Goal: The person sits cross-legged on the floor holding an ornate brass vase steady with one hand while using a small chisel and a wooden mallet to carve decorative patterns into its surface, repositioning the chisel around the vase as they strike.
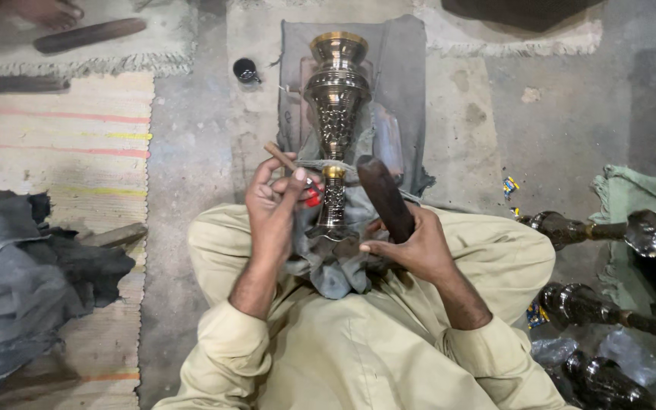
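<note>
Vase: brass vase (335, 99) with a flared gold mouth, a dark patterned body and a narrow stem, lying along the person's lap with its mouth pointing away and its foot buried in grey cloth (335, 266)
Weight: looks like solid sheet metal, so likely heavy for its size and stiff all through; it should not flex under pressure
Surface: polished and shiny on the plain bands, so probably slippery in bare fingers; the cut pattern on the body and stem should give more bite
Where to hold: the narrow stem near the gold ring seems the best grip, or the foot through the cloth; the wide mouth is too broad and smooth to grasp well
Fragility: will not shatter, but the finish could scratch or dent if knocked on the concrete floor (191, 190)
Left hand: left hand (275, 201) is raised beside the stem, fingers curled and pinching a thin wooden-handled tool (282, 158) whose tip meets the stem; a red bit shows at the fingertips
Right hand: right hand (411, 243) is closed around the lower end of a dark wooden club (383, 196), which slants up beside the stem
Nearby: small black cup (246, 70) on the floor; more metal vases (594, 228) lie at the right; a striped mat (70, 144) at the left
</note>
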### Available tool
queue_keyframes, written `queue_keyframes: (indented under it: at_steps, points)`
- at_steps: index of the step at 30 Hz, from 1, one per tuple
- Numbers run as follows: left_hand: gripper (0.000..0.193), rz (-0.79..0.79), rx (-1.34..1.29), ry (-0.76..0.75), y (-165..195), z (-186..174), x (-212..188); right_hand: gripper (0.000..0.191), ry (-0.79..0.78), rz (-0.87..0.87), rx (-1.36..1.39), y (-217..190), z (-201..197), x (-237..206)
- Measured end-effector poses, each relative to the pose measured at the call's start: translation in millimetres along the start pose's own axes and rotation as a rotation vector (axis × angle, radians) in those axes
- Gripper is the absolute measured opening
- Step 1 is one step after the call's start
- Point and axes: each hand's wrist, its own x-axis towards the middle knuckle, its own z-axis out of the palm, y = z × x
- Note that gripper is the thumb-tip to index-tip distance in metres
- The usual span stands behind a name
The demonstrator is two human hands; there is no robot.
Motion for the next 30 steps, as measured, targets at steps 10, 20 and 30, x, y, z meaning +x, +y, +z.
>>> queue_keyframes:
  at_steps: [10,20,30]
  points:
    - [0.037,0.123,0.043,0.009,-12.7,17.4,-0.1,0.033,0.125,-0.119,-0.317,-19.9,28.5,-4.4]
    - [0.037,0.096,0.348,-0.138,21.5,-3.6,12.3,0.045,-0.090,0.048,0.080,27.7,-4.8,19.7]
    - [0.040,0.145,0.885,-0.145,37.9,18.6,9.9,0.049,-0.229,0.239,0.402,7.8,-69.5,33.6]
